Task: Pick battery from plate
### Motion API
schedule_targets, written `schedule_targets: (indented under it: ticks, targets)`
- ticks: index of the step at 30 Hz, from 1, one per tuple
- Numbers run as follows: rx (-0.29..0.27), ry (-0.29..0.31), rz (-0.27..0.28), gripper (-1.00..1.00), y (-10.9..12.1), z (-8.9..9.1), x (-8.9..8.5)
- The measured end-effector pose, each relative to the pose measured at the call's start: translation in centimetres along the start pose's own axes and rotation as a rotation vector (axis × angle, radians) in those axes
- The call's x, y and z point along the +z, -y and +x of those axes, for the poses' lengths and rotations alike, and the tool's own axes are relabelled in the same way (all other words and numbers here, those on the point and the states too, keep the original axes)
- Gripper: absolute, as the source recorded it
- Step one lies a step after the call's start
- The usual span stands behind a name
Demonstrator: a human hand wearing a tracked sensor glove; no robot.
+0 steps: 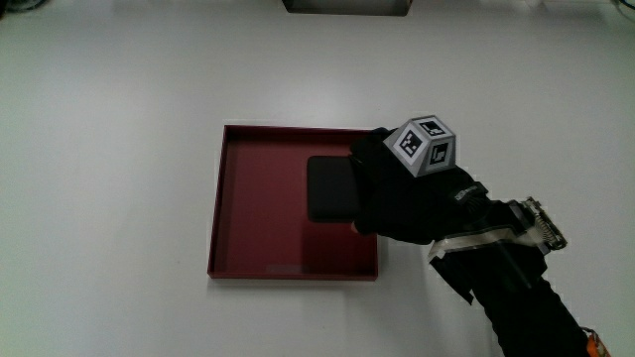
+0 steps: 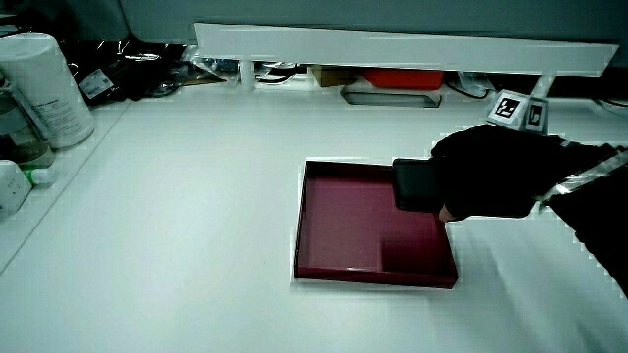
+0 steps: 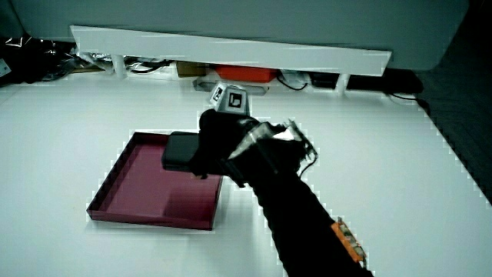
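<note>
A dark red square plate (image 1: pixel 258 198) with a low rim lies on the white table, seen also in both side views (image 2: pixel 343 221) (image 3: pixel 138 181). A black rectangular battery (image 1: pixel 330 188) is gripped at one end by the gloved hand (image 1: pixel 397 193). The battery (image 2: pixel 412 184) (image 3: pixel 179 151) appears held slightly above the plate's floor, with a shadow under it. The hand (image 2: pixel 491 176) (image 3: pixel 219 142) reaches in over the plate's rim, its forearm trailing back toward the person. The patterned cube (image 1: pixel 425 146) sits on the hand's back.
A low white partition (image 2: pixel 392 49) (image 3: pixel 231 46) runs along the table's edge farthest from the person, with a red object (image 2: pixel 402 76) and cables under it. A white canister (image 2: pixel 44 88) stands at the table's edge, farther from the person than the plate.
</note>
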Motion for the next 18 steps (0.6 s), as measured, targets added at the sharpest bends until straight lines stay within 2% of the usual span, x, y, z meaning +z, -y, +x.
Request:
schedule_targets:
  ticks: [2,5,7,10,11,12,15,18]
  targets:
    - [0.002,0.012,0.039,0.84,0.2,0.0,0.1]
    - [0.012,0.022,0.035,1.0,0.1,0.2,0.0]
    - [0.018,0.025,0.045,1.0,0.4,0.2,0.1]
    - [0.043,0.007,0.062,1.0,1.2,0.2,1.1]
    - [0.044,0.002,0.054,1.0,1.6,0.2,1.7]
    - [0.041,0.016,0.065,1.0,2.0,0.3,2.1]
    - [0.062,0.0,0.086,1.0,3.6,0.4,3.9]
    - [0.056,-0.008,0.09,1.0,4.8,1.4,4.9]
